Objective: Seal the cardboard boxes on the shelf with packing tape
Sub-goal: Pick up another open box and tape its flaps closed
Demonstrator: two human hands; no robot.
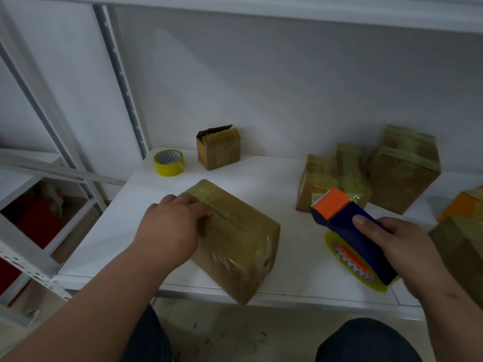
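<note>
The shelf [287, 184] is white, with a pale wall behind it and another white board above; its right end runs out of frame. At 9 o'clock a second white rack [31, 246] shows something red below, too dim to name. Below the shelf edge lie a tiled floor and the person's dark trousers.

At 3 o'clock a taped box [460, 246] is cut off by the frame, an orange patch on what sits behind it. At 2 o'clock stand three taped boxes [402, 176], close together — the nearest one's foot is hidden by the dispenser [352, 231]. At the centre lies the big box [240, 239], glossy with tape, a seam running along its top, one corner overhanging the shelf's front edge. At 12 o'clock a small box [218, 148] stands by the wall, one flap up. Just beside it at 11 o'clock sits a yellow roll [169, 162].

The left hand [170, 228] rests on the big box's near-left end, fingers curled over the top edge. The right hand [400, 246] grips the blue-and-orange dispenser, thumb along its top, fingers wrapped under and mostly hidden; its yellow roll hangs just off the shelf — contact is unclear.
</note>
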